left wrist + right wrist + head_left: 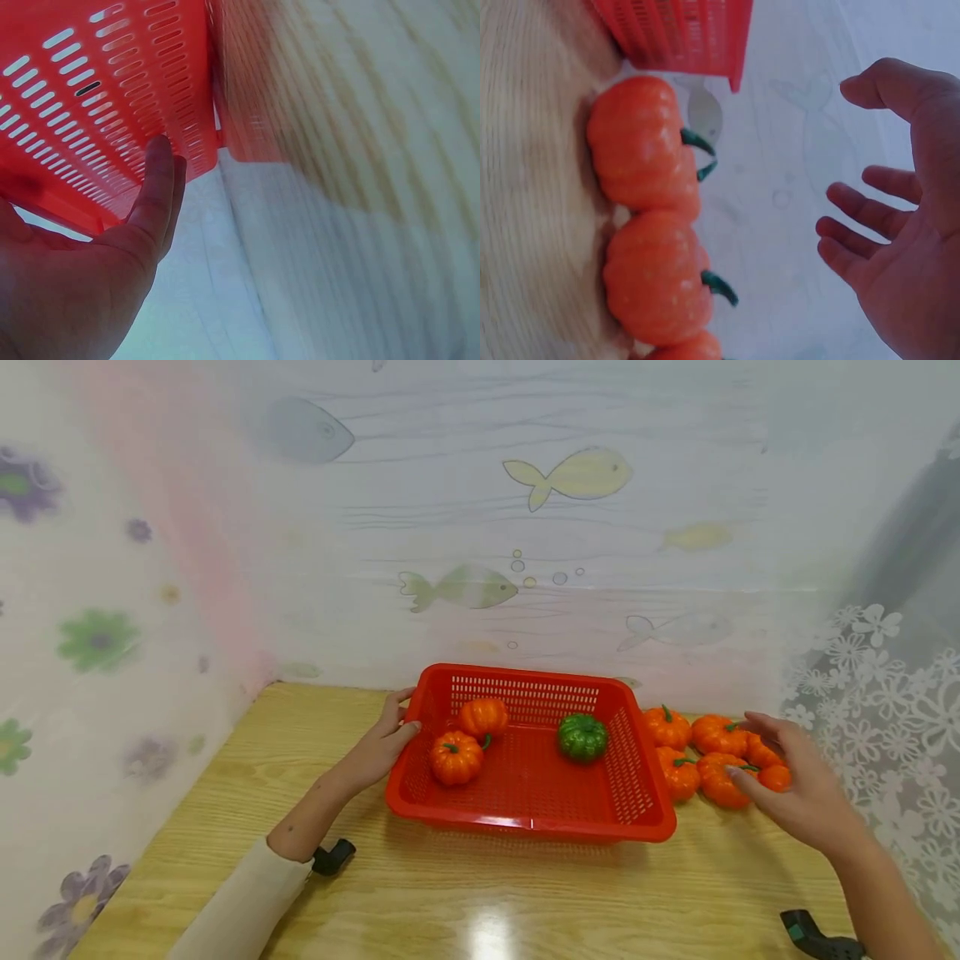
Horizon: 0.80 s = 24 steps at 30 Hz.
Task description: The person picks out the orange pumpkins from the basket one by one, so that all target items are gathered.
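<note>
A red plastic basket stands on the wooden table. Two small orange pumpkins lie in its left part and a green pumpkin in its right part. My left hand holds the basket's left side, thumb at the rim and fingers along the slotted outer wall. Over a group of several orange pumpkins right of the basket hovers my right hand, fingers spread and holding nothing. The right wrist view shows that hand apart from the pumpkins with green stems.
Behind the basket rises a pale wall with painted fish. Another wall with flowers borders the table's left edge. White lace-patterned covering hangs at the right. Bare wooden tabletop lies in front of the basket.
</note>
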Available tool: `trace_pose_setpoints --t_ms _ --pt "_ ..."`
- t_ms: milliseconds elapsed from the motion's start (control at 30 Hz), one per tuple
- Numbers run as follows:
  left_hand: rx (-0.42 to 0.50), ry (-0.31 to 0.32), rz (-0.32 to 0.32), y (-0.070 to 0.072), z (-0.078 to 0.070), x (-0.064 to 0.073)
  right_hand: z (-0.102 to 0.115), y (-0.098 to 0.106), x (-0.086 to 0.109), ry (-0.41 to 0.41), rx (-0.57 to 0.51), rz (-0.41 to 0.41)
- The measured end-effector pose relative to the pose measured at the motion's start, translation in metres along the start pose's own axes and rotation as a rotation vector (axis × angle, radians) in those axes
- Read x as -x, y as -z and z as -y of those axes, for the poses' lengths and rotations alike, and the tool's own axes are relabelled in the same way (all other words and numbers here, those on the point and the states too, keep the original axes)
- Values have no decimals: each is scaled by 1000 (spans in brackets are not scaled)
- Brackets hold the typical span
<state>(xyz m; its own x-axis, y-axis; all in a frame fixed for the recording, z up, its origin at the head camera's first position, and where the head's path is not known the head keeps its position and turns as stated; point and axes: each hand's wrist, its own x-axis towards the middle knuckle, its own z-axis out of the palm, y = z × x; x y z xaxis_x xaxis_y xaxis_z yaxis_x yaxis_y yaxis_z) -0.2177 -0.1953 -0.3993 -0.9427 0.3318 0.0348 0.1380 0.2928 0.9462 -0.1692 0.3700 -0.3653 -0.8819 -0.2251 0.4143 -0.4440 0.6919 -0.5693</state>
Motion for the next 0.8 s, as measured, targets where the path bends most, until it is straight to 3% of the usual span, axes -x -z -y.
trace_pose_setpoints --t_ms 367,633,800 --pt "13 2 9 0 -2 0 35 -10 -27 98 -18 35" --pt "-3 6 4 0 -1 0 47 -23 -50 289 -1 50" --pt "-2 -3 5 -1 -1 0 58 -32 -64 355 30 75"
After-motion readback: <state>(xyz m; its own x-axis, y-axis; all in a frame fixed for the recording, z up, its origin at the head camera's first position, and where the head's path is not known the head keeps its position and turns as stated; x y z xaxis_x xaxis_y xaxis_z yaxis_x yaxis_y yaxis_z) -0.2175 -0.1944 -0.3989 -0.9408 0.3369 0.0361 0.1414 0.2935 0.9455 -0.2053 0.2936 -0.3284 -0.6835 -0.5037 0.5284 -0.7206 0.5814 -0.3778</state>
